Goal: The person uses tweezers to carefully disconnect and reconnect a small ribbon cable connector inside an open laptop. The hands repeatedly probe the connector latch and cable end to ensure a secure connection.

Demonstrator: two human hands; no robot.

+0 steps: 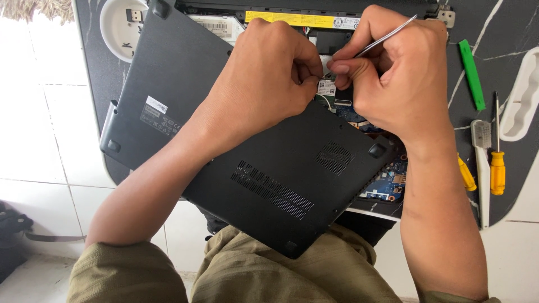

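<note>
Your right hand (398, 73) pinches metal tweezers (387, 35) at the small white card (326, 87) inside the laptop (281, 168), mid-worktop; your left hand (269, 78), fingers curled closed, steadies that card for precision.

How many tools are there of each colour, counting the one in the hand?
Silver: 2, the tweezers in the right hand and a flat metal tool on the table
Green: 1, a pry stick
Yellow-handled: 2, a screwdriver and a second tool's handle
Total: 5
</note>
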